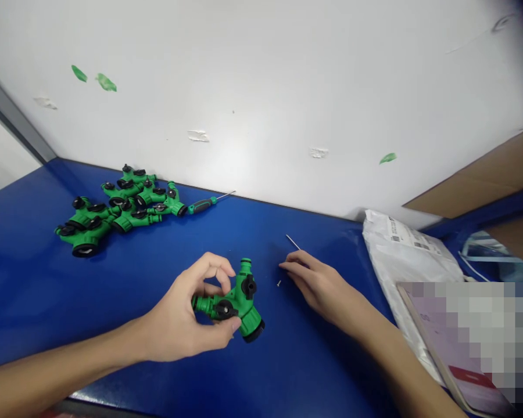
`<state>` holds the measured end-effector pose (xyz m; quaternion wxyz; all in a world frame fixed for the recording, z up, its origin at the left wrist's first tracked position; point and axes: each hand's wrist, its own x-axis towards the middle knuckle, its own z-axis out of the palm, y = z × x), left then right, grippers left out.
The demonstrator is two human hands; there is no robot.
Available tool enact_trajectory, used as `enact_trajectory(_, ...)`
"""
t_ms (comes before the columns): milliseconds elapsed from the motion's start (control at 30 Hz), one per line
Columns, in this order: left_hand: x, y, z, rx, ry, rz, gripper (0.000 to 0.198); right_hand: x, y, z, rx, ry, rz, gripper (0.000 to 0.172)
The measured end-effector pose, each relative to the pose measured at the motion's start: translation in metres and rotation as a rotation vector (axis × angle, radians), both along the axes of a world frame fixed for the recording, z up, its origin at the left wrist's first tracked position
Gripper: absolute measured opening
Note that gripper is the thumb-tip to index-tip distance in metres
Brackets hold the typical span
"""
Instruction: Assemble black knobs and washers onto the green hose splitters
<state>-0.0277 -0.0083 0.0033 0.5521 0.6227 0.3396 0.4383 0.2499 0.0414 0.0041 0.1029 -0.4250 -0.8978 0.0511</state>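
My left hand [187, 313] grips a green plastic two-way hose splitter [244, 299] by one of its side outlets, thumb in front. Two black valve levers face up on it, and its wide black-ringed inlet points down to the right. To the right, my right hand [316, 281] is low over the blue table, palm down with its fingers close together. A thin metal screwdriver shaft [293, 241] sticks out past its knuckles; the handle is hidden by the hand. A small screw [279, 283] lies just below the fingertips.
Several more green splitters [133, 217] are grouped at the back left of the blue table [226, 232]. Beside them lies a green-and-black screwdriver [203, 205]. A white plastic parcel [387, 244] and a partly pixelated tablet-like device [444, 348] are on the right. A white wall [261, 87] stands behind.
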Motion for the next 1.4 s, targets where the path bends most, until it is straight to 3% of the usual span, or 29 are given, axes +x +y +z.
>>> enact_trajectory(300, 0.001, 0.000, -0.003, -0.016, 0.015, -0.011, 0.040, 0.010, 0.003, 0.003, 0.018, 0.141, -0.027, 0.024)
enact_trajectory(733, 0.000, 0.000, -0.006, 0.040, 0.058, 0.004, 0.038, -0.004, 0.006, 0.004, -0.072, 0.053, -0.003, 0.022)
enact_trajectory(933, -0.003, 0.001, -0.002, 0.026, 0.058, -0.025, 0.031, -0.012, -0.003, 0.013, -0.225, 0.411, -0.194, 0.017)
enact_trajectory(1100, -0.002, -0.001, -0.002, -0.124, -0.063, -0.071, 0.024, -0.032, -0.013, 0.032, -0.508, 0.655, -0.051, 0.023)
enact_trajectory(1233, -0.002, 0.001, -0.002, -0.204, -0.125, -0.072, 0.022, -0.050, -0.017, 0.044, -0.670, 0.805, -0.060, 0.021)
enact_trajectory(1400, -0.001, 0.004, -0.001, -0.263, -0.186, -0.094, 0.023, -0.069, -0.018, 0.051, -0.655, 0.925, -0.083, 0.016)
